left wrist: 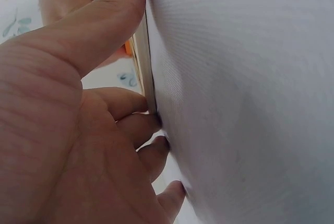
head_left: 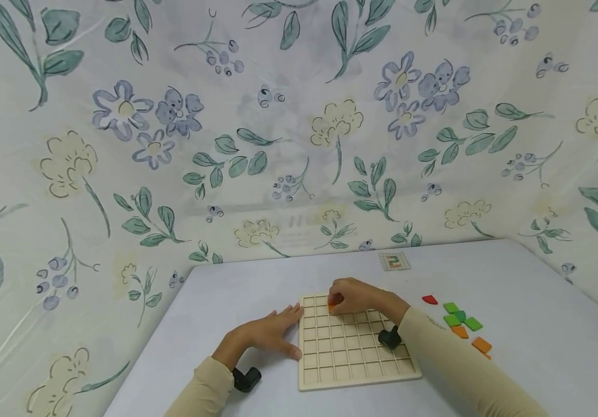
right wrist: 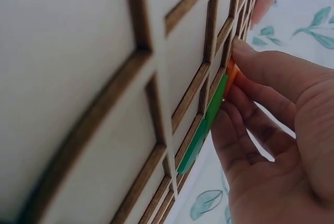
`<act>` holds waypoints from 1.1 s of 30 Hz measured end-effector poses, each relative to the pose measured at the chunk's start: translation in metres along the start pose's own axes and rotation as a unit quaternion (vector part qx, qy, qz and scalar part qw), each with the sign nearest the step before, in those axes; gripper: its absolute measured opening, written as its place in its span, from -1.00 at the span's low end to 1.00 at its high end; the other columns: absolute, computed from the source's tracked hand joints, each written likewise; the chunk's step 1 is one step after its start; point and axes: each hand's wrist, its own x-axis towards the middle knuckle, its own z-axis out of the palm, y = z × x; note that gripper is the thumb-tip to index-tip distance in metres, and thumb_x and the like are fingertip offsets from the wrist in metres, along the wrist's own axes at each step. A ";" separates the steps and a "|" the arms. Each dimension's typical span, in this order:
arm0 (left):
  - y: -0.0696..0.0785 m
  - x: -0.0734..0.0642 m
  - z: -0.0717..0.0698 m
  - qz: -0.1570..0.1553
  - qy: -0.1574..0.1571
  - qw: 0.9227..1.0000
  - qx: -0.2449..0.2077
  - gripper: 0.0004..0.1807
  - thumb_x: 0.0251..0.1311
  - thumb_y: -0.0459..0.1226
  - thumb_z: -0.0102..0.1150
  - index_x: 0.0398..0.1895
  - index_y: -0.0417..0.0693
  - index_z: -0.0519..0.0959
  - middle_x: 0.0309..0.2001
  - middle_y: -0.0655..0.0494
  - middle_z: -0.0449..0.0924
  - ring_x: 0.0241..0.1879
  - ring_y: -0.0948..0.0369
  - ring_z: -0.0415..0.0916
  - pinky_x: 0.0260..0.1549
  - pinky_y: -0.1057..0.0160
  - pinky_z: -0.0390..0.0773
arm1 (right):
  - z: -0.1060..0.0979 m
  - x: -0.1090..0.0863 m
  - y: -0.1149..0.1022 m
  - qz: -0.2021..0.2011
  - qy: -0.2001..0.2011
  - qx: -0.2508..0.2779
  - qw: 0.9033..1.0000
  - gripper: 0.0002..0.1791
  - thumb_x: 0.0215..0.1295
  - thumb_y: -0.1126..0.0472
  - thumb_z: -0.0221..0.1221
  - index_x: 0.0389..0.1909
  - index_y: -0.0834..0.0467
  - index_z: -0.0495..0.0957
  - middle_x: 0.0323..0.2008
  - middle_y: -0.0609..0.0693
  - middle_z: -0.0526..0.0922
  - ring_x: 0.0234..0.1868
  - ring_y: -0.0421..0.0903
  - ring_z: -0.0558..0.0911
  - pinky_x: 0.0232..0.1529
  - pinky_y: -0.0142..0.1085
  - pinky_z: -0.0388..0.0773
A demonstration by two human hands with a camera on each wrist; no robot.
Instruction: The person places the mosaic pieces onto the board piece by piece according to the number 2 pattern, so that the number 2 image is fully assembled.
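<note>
A wooden grid board (head_left: 325, 362) lies on the white table. My left hand (head_left: 270, 333) rests at its left edge, fingers spread, thumb and fingertips touching the side. Over the board's far part, my right hand (head_left: 355, 296) pinches an orange tile (right wrist: 231, 71) between thumb and fingers, low at a cell. In the right wrist view, a green tile (right wrist: 216, 101) and a teal tile (right wrist: 191, 146) sit in the grid beside the orange one. From the head, the right hand hides these two tiles.
Right of the board lie loose tiles: a red piece (head_left: 430, 299), several green ones (head_left: 473, 323), a teal one (head_left: 459, 315) and orange ones (head_left: 482, 344). A small card with a coloured grid pattern (head_left: 394, 261) lies near the table's back edge. A floral cloth (head_left: 278, 145) hangs behind.
</note>
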 end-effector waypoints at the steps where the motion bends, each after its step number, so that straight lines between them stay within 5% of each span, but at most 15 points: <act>1: 0.000 0.000 0.000 -0.001 0.000 1.000 0.000 0.18 0.07 0.11 0.41 0.58 -0.23 -0.03 0.62 -0.13 -0.16 0.62 -0.07 -0.23 0.56 -0.20 -0.17 | 0.000 0.000 0.000 0.001 0.001 0.002 1.000 -0.89 0.24 0.19 0.37 -0.30 0.15 0.67 -0.36 -0.11 0.56 -0.35 -0.30 0.45 -0.27 -0.46 0.48; 33: -0.001 0.000 0.001 -0.003 0.003 1.000 0.001 0.19 0.05 0.13 0.41 0.59 -0.21 -0.02 0.62 -0.09 -0.16 0.62 -0.04 -0.22 0.56 -0.18 -0.17 | 0.001 -0.001 -0.002 0.014 -0.008 0.005 1.000 -0.82 0.22 0.21 0.39 -0.19 0.18 0.72 -0.28 -0.10 0.58 -0.25 -0.24 0.54 -0.15 -0.37 0.59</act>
